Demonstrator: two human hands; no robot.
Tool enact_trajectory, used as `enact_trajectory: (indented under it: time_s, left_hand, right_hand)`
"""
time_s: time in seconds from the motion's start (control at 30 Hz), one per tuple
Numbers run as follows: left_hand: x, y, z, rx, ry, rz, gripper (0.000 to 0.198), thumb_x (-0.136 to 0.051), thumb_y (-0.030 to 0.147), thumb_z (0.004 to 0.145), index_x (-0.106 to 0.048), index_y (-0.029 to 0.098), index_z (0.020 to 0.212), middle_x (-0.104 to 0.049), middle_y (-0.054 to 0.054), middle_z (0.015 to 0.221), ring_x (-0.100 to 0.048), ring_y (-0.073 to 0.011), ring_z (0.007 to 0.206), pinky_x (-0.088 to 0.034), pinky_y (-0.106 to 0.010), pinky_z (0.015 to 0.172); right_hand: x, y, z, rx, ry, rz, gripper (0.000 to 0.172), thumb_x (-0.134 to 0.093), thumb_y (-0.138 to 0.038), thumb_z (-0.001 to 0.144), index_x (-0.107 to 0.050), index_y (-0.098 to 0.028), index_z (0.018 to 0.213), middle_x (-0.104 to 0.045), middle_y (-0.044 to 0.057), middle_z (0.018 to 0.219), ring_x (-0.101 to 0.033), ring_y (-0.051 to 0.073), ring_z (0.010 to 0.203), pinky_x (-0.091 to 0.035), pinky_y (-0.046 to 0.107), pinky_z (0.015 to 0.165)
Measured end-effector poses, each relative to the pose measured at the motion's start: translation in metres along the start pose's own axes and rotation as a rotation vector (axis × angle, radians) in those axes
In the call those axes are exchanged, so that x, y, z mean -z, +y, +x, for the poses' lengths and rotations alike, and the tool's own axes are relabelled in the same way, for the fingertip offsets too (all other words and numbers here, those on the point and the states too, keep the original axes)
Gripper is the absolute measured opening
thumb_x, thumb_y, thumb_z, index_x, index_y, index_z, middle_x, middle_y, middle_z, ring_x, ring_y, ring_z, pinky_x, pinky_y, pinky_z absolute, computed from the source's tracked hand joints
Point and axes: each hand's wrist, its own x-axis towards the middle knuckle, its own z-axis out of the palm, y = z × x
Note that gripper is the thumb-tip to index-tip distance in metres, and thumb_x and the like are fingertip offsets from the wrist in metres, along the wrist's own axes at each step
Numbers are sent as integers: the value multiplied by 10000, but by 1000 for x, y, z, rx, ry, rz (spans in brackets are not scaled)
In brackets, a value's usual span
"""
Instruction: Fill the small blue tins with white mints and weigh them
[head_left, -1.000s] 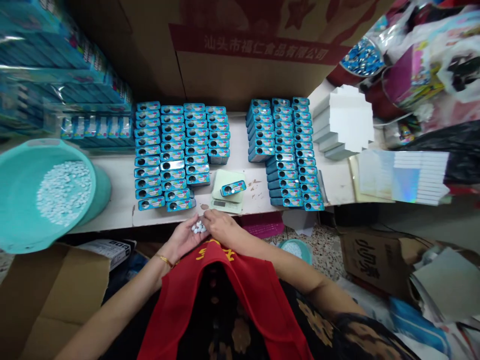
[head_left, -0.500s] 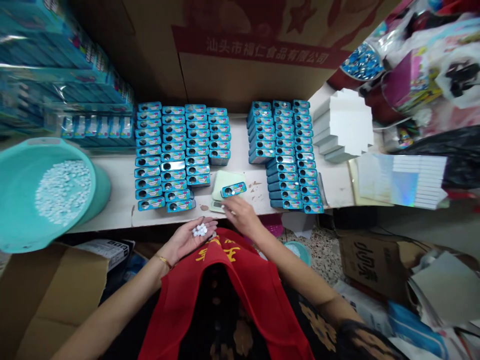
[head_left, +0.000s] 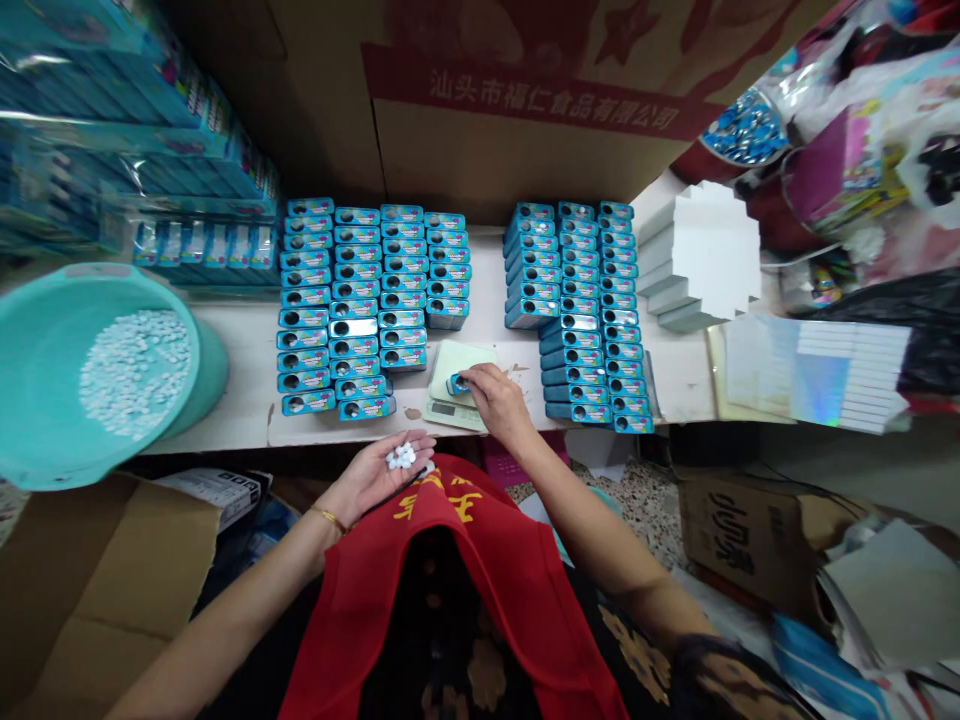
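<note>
My left hand (head_left: 382,470) lies palm up near the table's front edge, with a small heap of white tablets (head_left: 400,457) in its palm. Its fingers point right and are only slightly curled. On a pale green kitchen scale (head_left: 442,365) rests a small blue tin (head_left: 454,384). My right hand (head_left: 499,402) reaches over the scale, its fingers pinched on the tin and covering most of it. Whether a tablet is also between those fingertips is hidden. Rows of similar blue tins (head_left: 354,346) with dark round holes stand left and right of the scale.
A turquoise tub (head_left: 206,375) of white tablets stands at the left, before wrapped stacks of blue packs (head_left: 217,170). A large cardboard carton (head_left: 517,150) closes off the back. White folded boxes (head_left: 712,250) and card sheets (head_left: 817,370) lie to the right.
My right hand has moved up from the scale's front edge onto the blue tin and now covers much of it. The left hand stays with its tablets. The view has shifted slightly.
</note>
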Motion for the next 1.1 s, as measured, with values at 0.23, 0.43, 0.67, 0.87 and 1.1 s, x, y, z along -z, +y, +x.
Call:
enact_trajectory:
  time_s: [0.23,0.43,0.67,0.87,1.1]
  left_hand:
    - [-4,-1,1,-15,-49,-72,161,-454,117,832,-599,86,768,-638,-70,683,-616,-136,612,-517,-257,625]
    - [-6,-3,-3,26,-3,-36,138,-484,102,811,-592,97,724,-606,-47,638,-587,-116,571,-492,-224,577]
    - [3,-5,5,-87,1,111,108,-575,59,739,-629,83,830,-629,-67,736,-590,-111,626,-474,-192,549]
    - [-1,4,30,-118,100,161,212,-513,23,761,-599,73,948,-550,-25,593,-494,-50,461,-302,-107,343]
    - [-36,9,34,-82,-31,-21,174,-468,154,836,-609,66,887,-649,-115,783,-627,-159,734,-523,-246,634]
  right_hand:
    - [-27,-55,-28,271,-515,-84,213,-480,-157,844,-589,-173,1026,-607,69,957,-550,162,904,-443,281,811]
    - [-36,-63,-34,308,-600,-131,247,-462,-163,858,-550,-188,1087,-588,66,1014,-541,157,921,-427,283,818]
    - [-14,-38,-34,241,-327,-55,272,-428,-164,863,-556,-190,1102,-578,86,1022,-512,174,967,-433,306,840]
    - [30,29,-9,-42,-29,-149,422,-554,-220,788,-483,-192,1202,-503,116,1140,-456,245,1060,-414,415,888]
    - [20,-8,-10,111,-165,1,240,-467,-215,858,-547,-207,1084,-567,75,1015,-512,184,971,-437,353,862]
